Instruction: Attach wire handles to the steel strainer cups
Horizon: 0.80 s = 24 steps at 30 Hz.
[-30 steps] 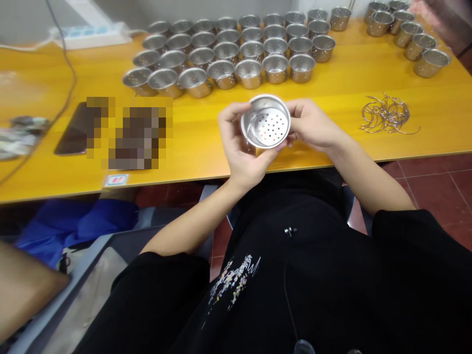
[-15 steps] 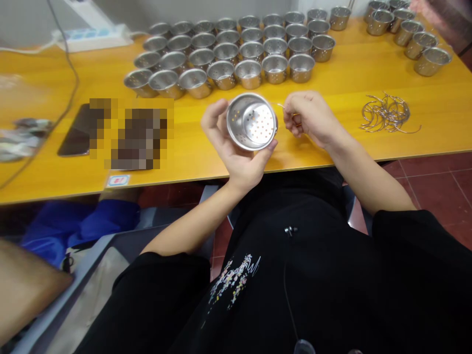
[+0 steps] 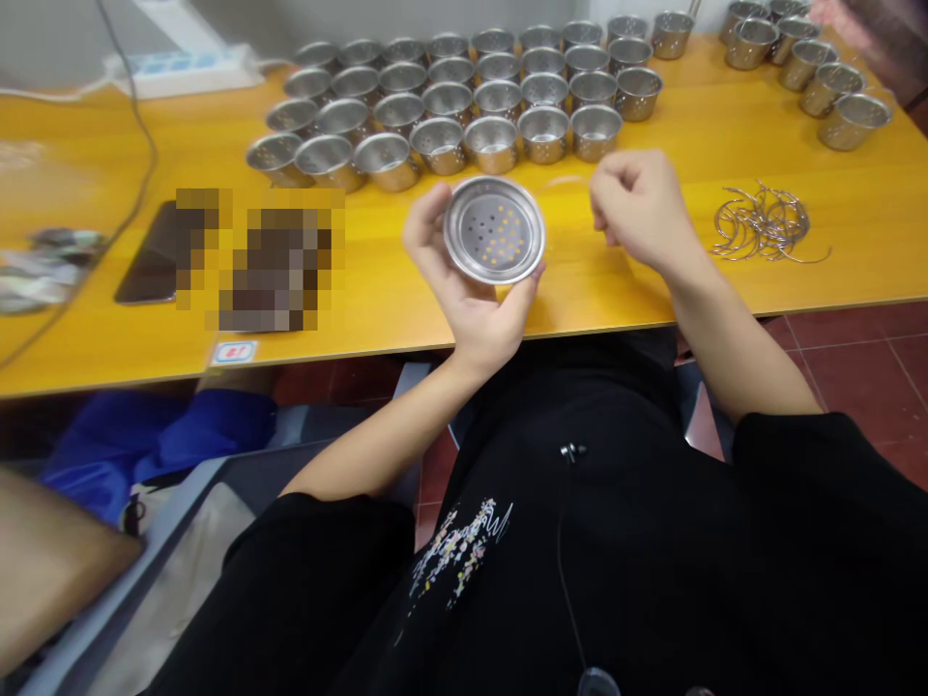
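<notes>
My left hand [image 3: 464,309] grips a perforated steel cup [image 3: 494,230] by its rim above the front of the yellow table [image 3: 696,145], with the cup's open mouth turned toward me. My right hand [image 3: 642,208] hovers a little to the right of the cup, apart from it. Its fingers are curled in a pinch on a thin wire ring [image 3: 562,180], which shows only as a faint arc. A tangled pile of wire rings [image 3: 761,224] lies on the table further right.
Several rows of identical steel cups [image 3: 464,106] stand behind my hands, with more cups [image 3: 819,68] at the far right corner. A dark phone [image 3: 149,253] and a cable lie to the left, a power strip [image 3: 181,68] at the back. Another person's arm [image 3: 50,570] shows at lower left.
Both hands held the cup a second ago. My right hand has let go and moved up and to the right, while my left hand turned the cup and shifted it slightly left.
</notes>
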{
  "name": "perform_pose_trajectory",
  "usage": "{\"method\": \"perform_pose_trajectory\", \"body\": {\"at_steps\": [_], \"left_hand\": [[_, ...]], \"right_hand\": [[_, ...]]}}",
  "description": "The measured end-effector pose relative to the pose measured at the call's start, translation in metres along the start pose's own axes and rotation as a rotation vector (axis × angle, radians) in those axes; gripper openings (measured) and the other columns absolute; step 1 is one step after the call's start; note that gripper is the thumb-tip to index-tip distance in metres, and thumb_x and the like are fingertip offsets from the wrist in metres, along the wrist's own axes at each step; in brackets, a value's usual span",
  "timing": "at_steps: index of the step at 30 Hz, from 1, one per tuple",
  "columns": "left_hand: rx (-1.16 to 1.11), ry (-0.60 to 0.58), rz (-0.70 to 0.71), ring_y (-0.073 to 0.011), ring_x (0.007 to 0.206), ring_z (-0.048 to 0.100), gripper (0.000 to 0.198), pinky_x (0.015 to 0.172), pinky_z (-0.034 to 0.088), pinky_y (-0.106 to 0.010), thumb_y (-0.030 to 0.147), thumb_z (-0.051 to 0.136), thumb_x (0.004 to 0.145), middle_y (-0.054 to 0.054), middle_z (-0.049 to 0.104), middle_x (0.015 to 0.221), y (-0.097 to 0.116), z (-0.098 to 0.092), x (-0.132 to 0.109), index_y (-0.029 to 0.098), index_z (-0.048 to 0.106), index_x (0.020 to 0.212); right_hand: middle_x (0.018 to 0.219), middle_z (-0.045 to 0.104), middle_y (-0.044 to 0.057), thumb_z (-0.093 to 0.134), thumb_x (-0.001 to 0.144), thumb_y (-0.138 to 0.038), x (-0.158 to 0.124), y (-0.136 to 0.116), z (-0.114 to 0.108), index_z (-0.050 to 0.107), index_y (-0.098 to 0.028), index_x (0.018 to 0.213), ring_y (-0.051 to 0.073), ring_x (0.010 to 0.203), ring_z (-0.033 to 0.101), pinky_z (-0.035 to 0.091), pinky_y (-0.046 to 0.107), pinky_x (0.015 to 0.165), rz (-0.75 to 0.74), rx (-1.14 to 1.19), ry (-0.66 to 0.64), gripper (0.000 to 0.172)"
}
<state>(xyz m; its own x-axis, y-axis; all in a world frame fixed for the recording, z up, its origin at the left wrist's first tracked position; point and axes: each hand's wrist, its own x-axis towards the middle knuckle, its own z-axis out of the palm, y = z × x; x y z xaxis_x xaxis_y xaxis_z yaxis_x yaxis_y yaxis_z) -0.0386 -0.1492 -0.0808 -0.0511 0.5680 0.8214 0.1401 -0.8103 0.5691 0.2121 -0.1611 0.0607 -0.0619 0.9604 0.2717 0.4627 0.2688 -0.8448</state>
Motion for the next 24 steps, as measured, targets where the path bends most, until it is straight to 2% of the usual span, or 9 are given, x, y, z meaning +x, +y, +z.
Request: {"method": "perform_pose_trajectory", "body": {"at_steps": [2,4,7,10,12,16,24], "left_hand": [[-0.027,0.019,-0.023,-0.0527,0.191,0.047,0.135,0.163,0.04,-0.076,0.107,0.105,0.089,-0.011,0.044,0.197,-0.01,0.007,-0.001,0.052,0.033,0.189],[-0.043,0.006,-0.032,-0.0537,0.188,0.05,0.136,0.163,0.039,-0.078,0.107,0.106,0.086,-0.011,0.045,0.196,-0.018,0.013,0.0,0.052,0.036,0.189],[-0.066,-0.019,-0.02,-0.0542,0.183,0.056,0.137,0.161,0.042,-0.078,0.109,0.105,0.084,-0.012,0.047,0.194,-0.022,0.017,0.0,0.052,0.038,0.19],[-0.11,-0.039,0.003,-0.0536,0.178,0.062,0.137,0.158,0.046,-0.079,0.108,0.106,0.086,-0.013,0.053,0.19,-0.019,0.017,0.0,0.053,0.04,0.192],[-0.128,-0.061,0.002,-0.0528,0.177,0.063,0.134,0.159,0.046,-0.079,0.106,0.107,0.088,-0.013,0.057,0.186,-0.016,0.016,0.0,0.053,0.041,0.193],[-0.079,-0.079,-0.013,-0.0526,0.177,0.063,0.132,0.159,0.047,-0.077,0.104,0.107,0.088,-0.013,0.059,0.183,-0.015,0.014,0.0,0.052,0.044,0.192],[-0.053,-0.022,0.031,-0.0496,0.166,0.066,0.131,0.153,0.052,-0.075,0.112,0.1,0.087,-0.012,0.055,0.179,-0.02,0.019,0.001,0.054,0.045,0.191]], "right_hand": [[0.079,0.072,0.004,0.076,0.112,-0.014,-0.004,-0.008,-0.01,0.063,-0.027,0.08,0.024,0.068,0.071,0.059,0.034,0.065,-0.068,0.017,0.162,0.037],[0.088,0.077,0.008,0.083,0.113,-0.022,-0.011,-0.015,-0.019,0.065,-0.029,0.087,0.029,0.082,0.078,0.063,0.036,0.067,-0.109,-0.025,0.249,0.032],[0.09,0.076,0.011,0.095,0.108,-0.033,-0.02,-0.018,-0.024,0.067,-0.029,0.088,0.036,0.102,0.084,0.066,0.038,0.071,-0.198,-0.085,0.135,0.035],[0.086,0.071,0.01,0.096,0.102,-0.031,-0.018,-0.012,-0.021,0.066,-0.028,0.082,0.036,0.105,0.083,0.067,0.039,0.076,-0.298,-0.068,-0.035,0.036],[0.083,0.068,0.008,0.096,0.099,-0.031,-0.014,-0.006,-0.017,0.065,-0.027,0.08,0.035,0.105,0.083,0.067,0.037,0.077,-0.3,-0.044,-0.089,0.037],[0.083,0.067,0.007,0.097,0.097,-0.031,-0.01,-0.002,-0.014,0.061,-0.027,0.08,0.034,0.105,0.082,0.065,0.035,0.076,-0.256,0.01,-0.13,0.04],[0.078,0.06,0.006,0.092,0.093,-0.026,-0.015,-0.007,-0.015,0.062,-0.027,0.075,0.033,0.098,0.076,0.059,0.035,0.072,-0.268,-0.049,-0.138,0.035]]}}
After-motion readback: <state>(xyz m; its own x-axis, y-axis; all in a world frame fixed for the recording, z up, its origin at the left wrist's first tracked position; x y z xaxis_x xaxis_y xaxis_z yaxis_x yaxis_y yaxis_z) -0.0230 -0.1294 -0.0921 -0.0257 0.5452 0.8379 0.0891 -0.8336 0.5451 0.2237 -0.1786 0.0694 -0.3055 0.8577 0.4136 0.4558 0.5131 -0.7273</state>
